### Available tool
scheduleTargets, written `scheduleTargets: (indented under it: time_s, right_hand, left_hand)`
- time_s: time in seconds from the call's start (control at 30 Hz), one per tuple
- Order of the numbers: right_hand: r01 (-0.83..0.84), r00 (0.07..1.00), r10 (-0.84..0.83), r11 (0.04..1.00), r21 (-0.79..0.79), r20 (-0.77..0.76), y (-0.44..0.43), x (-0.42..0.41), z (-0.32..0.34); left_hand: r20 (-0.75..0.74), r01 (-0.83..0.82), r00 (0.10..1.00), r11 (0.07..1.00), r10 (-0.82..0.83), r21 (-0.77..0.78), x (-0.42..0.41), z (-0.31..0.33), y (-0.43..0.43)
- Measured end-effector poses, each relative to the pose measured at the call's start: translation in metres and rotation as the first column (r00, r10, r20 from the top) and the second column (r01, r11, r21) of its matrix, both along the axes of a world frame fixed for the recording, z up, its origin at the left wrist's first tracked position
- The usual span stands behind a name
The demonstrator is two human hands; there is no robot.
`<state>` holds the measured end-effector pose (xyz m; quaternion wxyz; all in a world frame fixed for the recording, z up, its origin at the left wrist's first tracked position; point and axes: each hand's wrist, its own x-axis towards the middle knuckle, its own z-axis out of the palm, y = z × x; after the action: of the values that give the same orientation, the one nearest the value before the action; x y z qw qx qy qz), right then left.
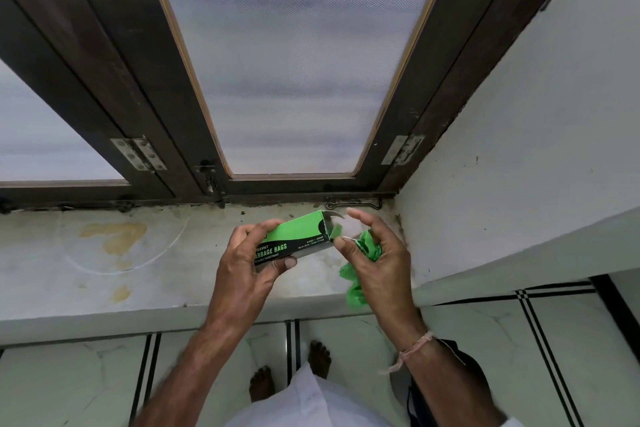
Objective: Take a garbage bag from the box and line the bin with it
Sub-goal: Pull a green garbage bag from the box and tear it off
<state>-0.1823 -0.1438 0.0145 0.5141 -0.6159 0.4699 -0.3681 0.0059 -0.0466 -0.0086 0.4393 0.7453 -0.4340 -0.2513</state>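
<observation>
One box (298, 236), left grip (249, 256) curled round its closed end. One green bag (370, 246) bunched in the right grip (377, 253), fingers curled on it, just off the box's open end.

Window: a dark brown wooden window frame (114, 55) held tall frosted glass panes (294, 62); the middle pane had a thin golden edging.
Hardware: steel hinges (138, 153) sat low on the frame, with a dark sliding bolt (209, 177) just beside the left one.
Sill: the pale grey stone ledge (52, 270) carried yellow-brown stains (116, 236) and a faint curved ring mark.
Wall: the white plastered wall (519, 166) at right was grimy at the sill corner.
Floor: pale marbled tiles (86, 385) had paired black stripes (547, 340).
Light: soft, grey, diffused through the glass.
</observation>
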Motion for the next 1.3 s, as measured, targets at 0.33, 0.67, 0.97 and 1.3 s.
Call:
scheduleTargets:
  time_s: [0.33,0.67,0.97,1.3]
  right_hand:
    - [-0.096,0.995,0.096,0.995,-0.029,-0.006,-0.001,0.001,-0.004]
    - [0.164,0.956,-0.225,0.942,0.294,0.189,0.007,-0.004,0.0]
    - [0.046,0.993,-0.057,0.994,0.101,0.103,0.011,0.001,0.007]
    - [-0.122,0.992,0.12,0.991,-0.05,-0.048,0.009,0.002,-0.012]
  left_hand:
    - [0.046,0.029,0.999,1.0,-0.028,-0.012,0.005,0.001,0.005]
    - [0.027,-0.035,0.999,0.999,0.035,-0.032,0.004,-0.001,0.003]
    - [0.131,0.01,0.991,1.0,-0.006,-0.023,-0.001,0.0,0.001]
    - [0.254,-0.011,0.967,1.0,0.004,0.025,0.002,-0.009,0.002]
